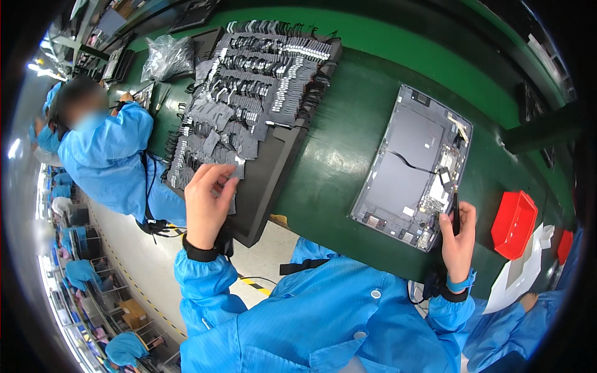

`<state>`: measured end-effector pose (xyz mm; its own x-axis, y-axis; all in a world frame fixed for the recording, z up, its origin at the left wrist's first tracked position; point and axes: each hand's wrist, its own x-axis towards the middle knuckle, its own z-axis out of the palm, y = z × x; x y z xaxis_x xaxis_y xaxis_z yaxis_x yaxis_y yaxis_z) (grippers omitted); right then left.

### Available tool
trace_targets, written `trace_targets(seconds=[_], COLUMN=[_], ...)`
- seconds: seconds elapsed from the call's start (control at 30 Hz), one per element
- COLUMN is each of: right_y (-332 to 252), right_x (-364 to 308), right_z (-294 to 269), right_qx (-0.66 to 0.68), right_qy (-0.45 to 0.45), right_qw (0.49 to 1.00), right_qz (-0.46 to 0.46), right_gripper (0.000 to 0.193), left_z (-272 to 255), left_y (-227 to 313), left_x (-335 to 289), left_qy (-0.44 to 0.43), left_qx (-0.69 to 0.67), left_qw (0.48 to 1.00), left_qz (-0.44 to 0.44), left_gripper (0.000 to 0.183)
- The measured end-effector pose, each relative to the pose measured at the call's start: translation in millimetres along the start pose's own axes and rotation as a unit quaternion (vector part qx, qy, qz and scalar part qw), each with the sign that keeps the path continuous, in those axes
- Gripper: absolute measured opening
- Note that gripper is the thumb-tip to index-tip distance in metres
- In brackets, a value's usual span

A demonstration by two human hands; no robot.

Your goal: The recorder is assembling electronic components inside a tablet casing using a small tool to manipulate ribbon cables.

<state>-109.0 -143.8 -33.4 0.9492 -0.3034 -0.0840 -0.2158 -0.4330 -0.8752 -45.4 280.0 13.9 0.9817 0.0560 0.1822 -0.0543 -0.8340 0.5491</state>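
Blue buttoned work coat (311, 311), one, lies nearest the camera in the head view. Beyond it, on the dark green tabletop (326, 158), are one open, dark grey rectangular device chassis (407, 155), one black shallow tray (266, 180), and flat dark grey parts with black leads (249, 99), in rows on the tray and too numerous to count. One thin black cable (410, 163) lies across the chassis. One red plastic bin (515, 225) shows whole; a second red object (564, 247) is partly visible at the right. The chassis lies just ahead and to the left of the right hand (459, 242), and well to the right of the left hand (208, 199). The two hands are well apart. Right hand: fingers point upward, thumb and fingers closed on one slim black tool (456, 212) at the chassis edge. Left hand: raised over the tray's near part, fingers curled toward the thumb; whether it grips a part cannot be told.
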Motion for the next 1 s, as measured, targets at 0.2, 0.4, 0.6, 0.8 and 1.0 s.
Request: trace_targets(seconds=[0.2, 0.4, 0.6, 0.8, 1.0], right_y=[-0.1, 2.0, 5.8, 4.3, -11.3], right_x=[2.5, 3.4, 1.6, 6.1, 27.6], right_z=[0.9, 0.4, -3.4, -14.7, -13.4], right_qx=[0.012, 0.017, 0.035, 0.086, 0.088], right_qy=[0.009, 0.001, 0.006, 0.048, 0.062], right_qw=[1.000, 1.000, 0.999, 0.995, 0.993], right_qz=[-0.008, -0.002, 0.017, 0.000, -0.038], right_gripper=[0.026, 0.024, 0.025, 0.022, 0.020], left_z=[14.9, 33.7, 22.4, 19.2, 88.1], left_y=[11.9, 24.3, 20.8, 86.5, 143.4], left_x=[35.4, 77.2, 86.3, 25.4, 11.0], left_qy=[0.032, -0.004, 0.009, 0.004, -0.077], left_qx=[-0.018, 0.071, 0.050, -0.369, -0.485], left_qw=[0.999, 0.976, 0.984, 0.929, 0.870], left_qz=[0.012, 0.207, 0.170, -0.039, -0.051], left_gripper=[0.019, 0.029, 0.008, 0.016, 0.039])
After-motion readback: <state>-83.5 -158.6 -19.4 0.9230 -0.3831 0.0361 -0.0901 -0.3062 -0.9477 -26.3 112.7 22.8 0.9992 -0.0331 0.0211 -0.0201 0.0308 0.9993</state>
